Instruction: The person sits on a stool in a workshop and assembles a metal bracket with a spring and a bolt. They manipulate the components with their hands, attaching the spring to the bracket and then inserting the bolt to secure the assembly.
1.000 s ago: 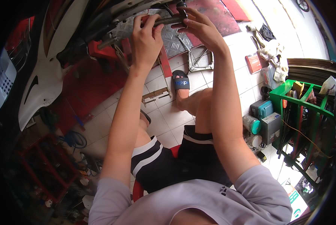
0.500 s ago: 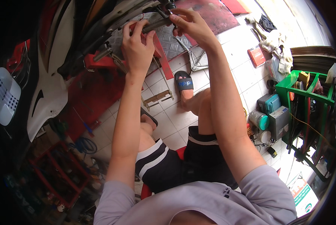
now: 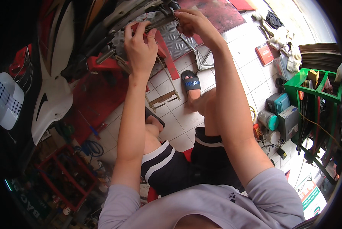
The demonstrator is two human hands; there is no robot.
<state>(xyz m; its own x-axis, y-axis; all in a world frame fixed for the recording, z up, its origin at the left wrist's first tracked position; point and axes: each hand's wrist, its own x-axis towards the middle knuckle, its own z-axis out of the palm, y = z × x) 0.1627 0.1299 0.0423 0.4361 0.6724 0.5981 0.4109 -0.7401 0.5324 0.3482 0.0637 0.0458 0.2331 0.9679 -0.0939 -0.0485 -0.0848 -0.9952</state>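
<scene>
My left hand [image 3: 141, 49] is closed around the lower left end of a dark coil-ridged rod [image 3: 159, 23], with its thumb and fingers on either side. The rod slants up to the right beneath the motorcycle [image 3: 52, 84], whose white and dark body fills the left side. At the rod's other end, my right hand [image 3: 197, 26] has its fingers bent and drawn together, beside a thin silvery metal piece [image 3: 173, 12]. What lies between those fingertips is too small to make out.
A red stand [image 3: 164, 49] and patterned metal plate [image 3: 181, 45] lie below the hands. A metal bracket [image 3: 203, 63] rests on the tiles near my sandalled foot. At right stand a green rack [image 3: 312, 89], jars and boxes; a red tool frame [image 3: 66, 177] is at lower left.
My right hand's fingers have drawn closer together at the rod's end. My left hand keeps its hold on the rod. The whole view has shifted slightly.
</scene>
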